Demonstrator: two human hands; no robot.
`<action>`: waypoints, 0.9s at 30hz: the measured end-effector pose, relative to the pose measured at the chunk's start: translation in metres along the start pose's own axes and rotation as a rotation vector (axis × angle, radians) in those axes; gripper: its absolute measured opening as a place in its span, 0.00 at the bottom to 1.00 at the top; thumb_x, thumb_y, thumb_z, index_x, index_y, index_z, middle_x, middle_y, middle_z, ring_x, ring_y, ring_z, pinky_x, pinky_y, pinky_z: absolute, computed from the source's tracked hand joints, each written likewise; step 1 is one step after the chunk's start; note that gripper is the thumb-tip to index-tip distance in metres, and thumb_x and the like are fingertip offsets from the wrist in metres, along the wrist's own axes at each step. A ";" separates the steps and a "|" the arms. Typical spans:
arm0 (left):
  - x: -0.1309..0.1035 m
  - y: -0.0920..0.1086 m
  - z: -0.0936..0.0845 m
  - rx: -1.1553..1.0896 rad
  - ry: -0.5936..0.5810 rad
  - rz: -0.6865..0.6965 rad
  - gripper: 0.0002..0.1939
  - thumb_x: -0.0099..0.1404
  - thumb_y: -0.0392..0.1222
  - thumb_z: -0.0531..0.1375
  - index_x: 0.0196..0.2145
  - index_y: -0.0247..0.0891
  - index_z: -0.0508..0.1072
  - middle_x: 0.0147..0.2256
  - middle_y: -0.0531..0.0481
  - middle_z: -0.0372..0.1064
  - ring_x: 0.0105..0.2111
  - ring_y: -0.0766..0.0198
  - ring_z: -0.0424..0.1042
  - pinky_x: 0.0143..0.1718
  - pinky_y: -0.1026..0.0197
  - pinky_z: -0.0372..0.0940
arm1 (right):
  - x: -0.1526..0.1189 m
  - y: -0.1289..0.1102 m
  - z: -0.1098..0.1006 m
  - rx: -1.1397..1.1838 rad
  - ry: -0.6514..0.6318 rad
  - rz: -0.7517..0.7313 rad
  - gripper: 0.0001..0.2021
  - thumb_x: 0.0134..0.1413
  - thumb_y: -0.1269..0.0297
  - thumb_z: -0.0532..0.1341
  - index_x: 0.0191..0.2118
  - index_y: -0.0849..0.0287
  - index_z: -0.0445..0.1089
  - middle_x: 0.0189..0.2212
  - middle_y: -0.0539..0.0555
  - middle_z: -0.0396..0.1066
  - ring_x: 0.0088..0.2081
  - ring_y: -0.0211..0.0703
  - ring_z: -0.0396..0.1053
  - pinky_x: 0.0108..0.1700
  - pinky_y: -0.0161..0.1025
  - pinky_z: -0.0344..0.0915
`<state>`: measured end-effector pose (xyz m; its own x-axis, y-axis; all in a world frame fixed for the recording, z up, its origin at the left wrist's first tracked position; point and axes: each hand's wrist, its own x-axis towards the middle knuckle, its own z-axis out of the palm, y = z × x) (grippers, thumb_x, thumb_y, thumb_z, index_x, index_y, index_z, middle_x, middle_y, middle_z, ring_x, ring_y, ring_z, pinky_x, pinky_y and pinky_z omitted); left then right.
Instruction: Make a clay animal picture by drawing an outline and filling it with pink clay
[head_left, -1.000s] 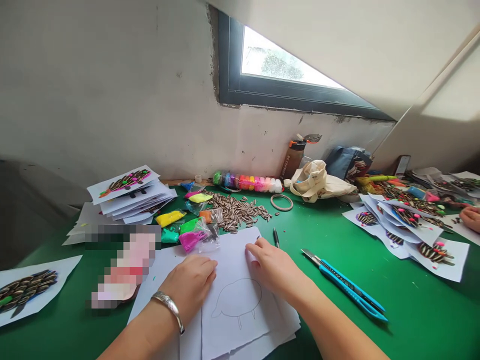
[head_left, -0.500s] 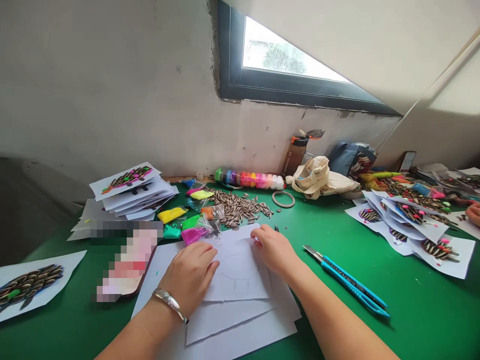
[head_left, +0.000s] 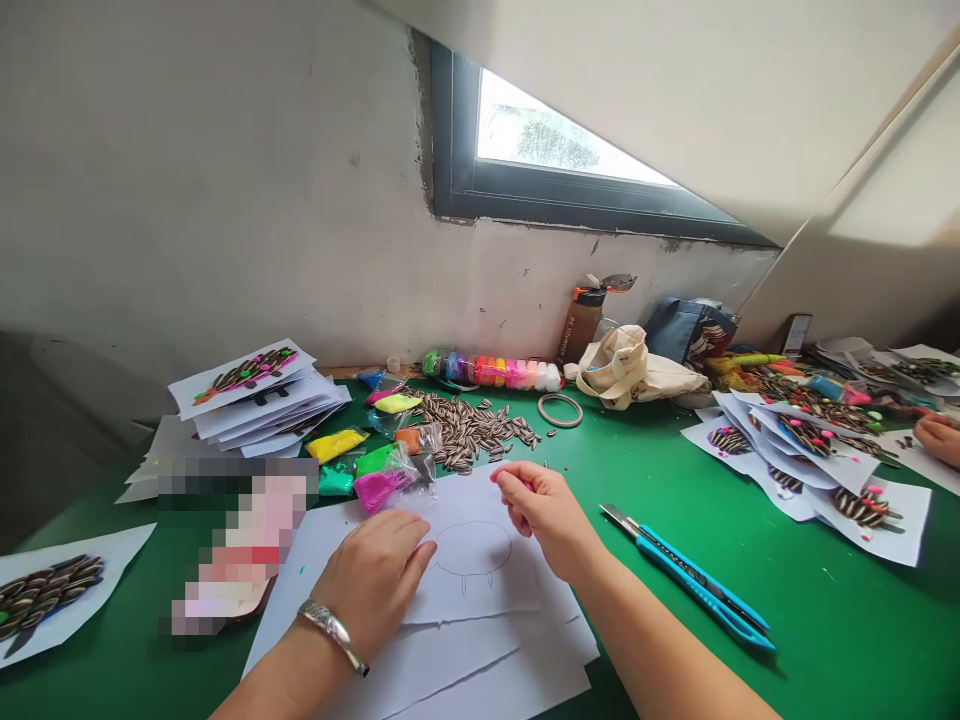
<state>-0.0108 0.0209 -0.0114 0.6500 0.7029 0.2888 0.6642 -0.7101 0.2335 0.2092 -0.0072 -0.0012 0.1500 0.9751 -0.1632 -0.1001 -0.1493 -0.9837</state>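
Observation:
My left hand (head_left: 379, 565), a silver bangle on its wrist, lies on the left side of a white drawing sheet (head_left: 487, 600), fingers loosely extended. On that sheet a pencil-like outline shows an oval body with short legs. My right hand (head_left: 544, 510) is over the sheet's upper right corner, thumb and fingers pinched together; what they hold, if anything, is hidden. Other white sheets (head_left: 555, 675) lie underneath, some with torn edges. Just beyond my left hand is a magenta clay packet (head_left: 379, 490). Behind the sheet spreads a pile of striped sunflower seeds (head_left: 472, 430).
A blue utility knife (head_left: 690, 580) lies to the right, blade out. More clay packets (head_left: 337, 445), stacked seed pictures (head_left: 262, 400) and a partly blurred flat object (head_left: 240, 560) are left. Behind are a tape ring (head_left: 560, 410), bottle (head_left: 581, 322) and cloth bag (head_left: 630, 365). Another person's hand (head_left: 941, 435) shows far right.
My right hand's fingers have curled into a pinch and uncovered more of the drawn outline. My left hand stays on the paper. The camera view has shifted slightly.

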 end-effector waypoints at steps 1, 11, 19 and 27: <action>0.000 0.000 -0.001 -0.019 0.013 0.000 0.14 0.68 0.44 0.49 0.37 0.39 0.74 0.38 0.46 0.75 0.39 0.55 0.73 0.42 0.53 0.68 | -0.001 -0.001 0.003 0.000 -0.008 0.020 0.14 0.51 0.54 0.58 0.33 0.61 0.68 0.19 0.44 0.58 0.18 0.29 0.49 0.19 0.30 0.44; -0.002 -0.004 0.006 -0.019 0.024 0.041 0.16 0.68 0.49 0.50 0.40 0.40 0.75 0.41 0.46 0.75 0.43 0.53 0.72 0.44 0.53 0.68 | -0.002 -0.001 0.008 0.024 0.034 -0.054 0.15 0.54 0.52 0.56 0.35 0.59 0.68 0.15 0.42 0.52 0.18 0.31 0.48 0.21 0.31 0.44; -0.004 -0.004 0.010 0.023 -0.125 0.028 0.12 0.65 0.47 0.54 0.41 0.41 0.74 0.45 0.43 0.71 0.50 0.47 0.66 0.48 0.47 0.65 | 0.002 0.007 -0.005 -0.007 0.122 -0.050 0.11 0.49 0.64 0.58 0.40 0.58 0.72 0.39 0.52 0.69 0.36 0.38 0.64 0.35 0.34 0.59; 0.000 0.001 -0.002 0.020 -0.248 -0.040 0.12 0.66 0.41 0.51 0.39 0.40 0.74 0.43 0.43 0.71 0.45 0.50 0.68 0.44 0.49 0.65 | -0.001 0.001 -0.003 0.125 0.008 -0.014 0.13 0.52 0.57 0.59 0.40 0.60 0.69 0.31 0.51 0.67 0.24 0.33 0.61 0.22 0.32 0.51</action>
<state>-0.0105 0.0201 -0.0096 0.6922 0.7205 0.0429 0.6967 -0.6825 0.2210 0.2121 -0.0087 -0.0026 0.1605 0.9755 -0.1504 -0.2199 -0.1132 -0.9689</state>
